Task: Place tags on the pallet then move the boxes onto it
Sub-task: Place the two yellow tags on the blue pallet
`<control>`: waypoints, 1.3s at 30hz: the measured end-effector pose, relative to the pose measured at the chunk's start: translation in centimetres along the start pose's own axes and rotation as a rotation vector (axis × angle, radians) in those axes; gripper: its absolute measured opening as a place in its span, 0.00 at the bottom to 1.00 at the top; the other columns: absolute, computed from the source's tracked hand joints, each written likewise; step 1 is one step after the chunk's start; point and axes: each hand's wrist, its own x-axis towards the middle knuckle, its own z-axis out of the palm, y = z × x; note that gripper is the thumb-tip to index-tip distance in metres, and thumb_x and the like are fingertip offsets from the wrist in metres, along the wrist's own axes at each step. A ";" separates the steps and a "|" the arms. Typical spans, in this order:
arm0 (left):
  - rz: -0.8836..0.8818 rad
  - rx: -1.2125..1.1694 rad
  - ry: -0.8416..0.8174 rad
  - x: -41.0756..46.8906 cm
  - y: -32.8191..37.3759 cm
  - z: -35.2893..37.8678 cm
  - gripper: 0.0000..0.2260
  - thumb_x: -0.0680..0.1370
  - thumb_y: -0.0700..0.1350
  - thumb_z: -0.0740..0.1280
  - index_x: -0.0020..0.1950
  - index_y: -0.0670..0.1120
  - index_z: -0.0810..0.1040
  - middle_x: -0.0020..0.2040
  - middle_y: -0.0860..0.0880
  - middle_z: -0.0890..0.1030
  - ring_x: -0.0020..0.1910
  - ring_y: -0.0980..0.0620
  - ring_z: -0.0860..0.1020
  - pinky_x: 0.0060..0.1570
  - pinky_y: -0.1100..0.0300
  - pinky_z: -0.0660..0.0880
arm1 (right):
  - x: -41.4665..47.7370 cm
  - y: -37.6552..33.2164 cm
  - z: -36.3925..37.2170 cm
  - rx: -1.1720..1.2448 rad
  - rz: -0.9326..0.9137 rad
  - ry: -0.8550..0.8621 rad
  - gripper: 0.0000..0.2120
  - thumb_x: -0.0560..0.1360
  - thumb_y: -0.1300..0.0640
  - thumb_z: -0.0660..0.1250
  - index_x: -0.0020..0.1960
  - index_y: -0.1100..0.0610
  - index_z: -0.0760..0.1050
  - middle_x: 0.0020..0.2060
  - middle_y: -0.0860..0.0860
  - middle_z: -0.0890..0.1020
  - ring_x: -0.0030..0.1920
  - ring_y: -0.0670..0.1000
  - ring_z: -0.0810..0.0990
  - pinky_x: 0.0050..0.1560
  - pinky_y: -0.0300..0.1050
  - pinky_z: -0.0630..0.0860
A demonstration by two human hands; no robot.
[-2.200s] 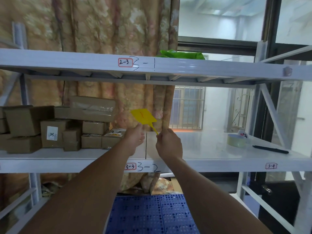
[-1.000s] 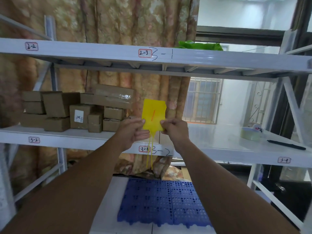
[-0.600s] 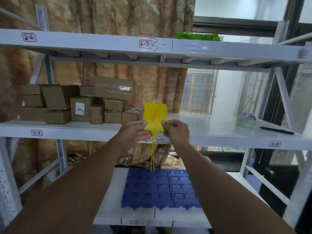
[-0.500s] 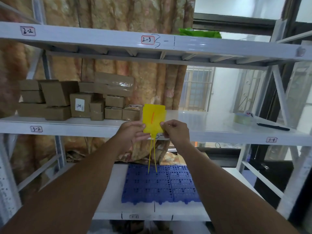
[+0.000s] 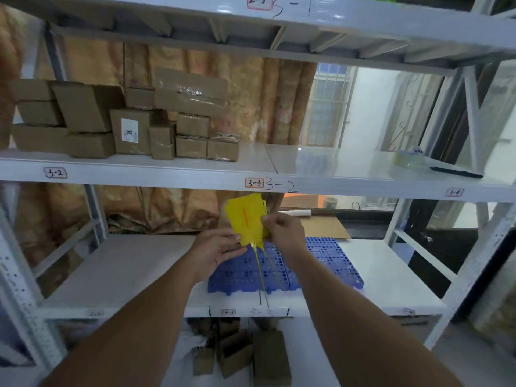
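Observation:
Yellow tags point(image 5: 245, 219) with long thin tails are held upright between both hands, above the blue perforated pallet point(image 5: 326, 258) on the lower shelf. My left hand point(image 5: 216, 251) pinches their lower left edge. My right hand point(image 5: 284, 231) pinches the right edge. The tails hang down in front of the pallet. A stack of several brown cardboard boxes point(image 5: 125, 121) sits on the left of the middle shelf, marked 3-2.
A tape roll point(image 5: 409, 159) and a black pen point(image 5: 456, 172) lie on the right of the middle shelf point(image 5: 321, 160). Flat cardboard point(image 5: 324, 227) lies behind the pallet. More brown boxes point(image 5: 245, 356) stand below the lower shelf. Diagonal rack braces point(image 5: 480, 241) stand on the right.
My view has tipped downward, and both hands have lowered the yellow tags from in front of the middle shelf edge to just above the blue pallet.

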 end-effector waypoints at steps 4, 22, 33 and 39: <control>0.025 -0.035 0.129 1.0 -3.5 -1.1 0.10 0.76 0.31 0.69 0.57 0.35 0.80 0.53 0.37 0.85 0.52 0.39 0.84 0.52 0.47 0.82 | 0.5 5.2 1.4 0.036 0.059 -0.005 0.10 0.67 0.38 0.71 0.38 0.43 0.85 0.37 0.51 0.86 0.42 0.56 0.86 0.44 0.61 0.83; -0.056 -0.078 0.450 7.1 -15.1 -1.8 0.06 0.77 0.32 0.69 0.53 0.38 0.79 0.49 0.41 0.82 0.46 0.42 0.83 0.41 0.54 0.84 | 3.3 19.3 2.7 0.292 0.385 -0.002 0.04 0.77 0.61 0.73 0.47 0.62 0.83 0.41 0.56 0.84 0.38 0.53 0.83 0.41 0.46 0.84; -0.116 -0.315 0.577 9.0 -18.0 -7.6 0.07 0.79 0.30 0.65 0.56 0.35 0.77 0.48 0.39 0.81 0.42 0.42 0.83 0.38 0.55 0.84 | 7.7 23.2 5.7 0.122 0.371 -0.137 0.06 0.79 0.60 0.71 0.43 0.55 0.83 0.38 0.54 0.84 0.37 0.52 0.84 0.44 0.51 0.85; -0.051 -0.429 0.662 10.1 -18.1 -13.6 0.06 0.79 0.30 0.64 0.50 0.38 0.78 0.48 0.38 0.81 0.35 0.45 0.86 0.36 0.54 0.84 | 12.9 23.0 7.6 -0.106 0.313 -0.316 0.06 0.79 0.61 0.71 0.43 0.54 0.83 0.41 0.56 0.84 0.38 0.54 0.82 0.43 0.48 0.83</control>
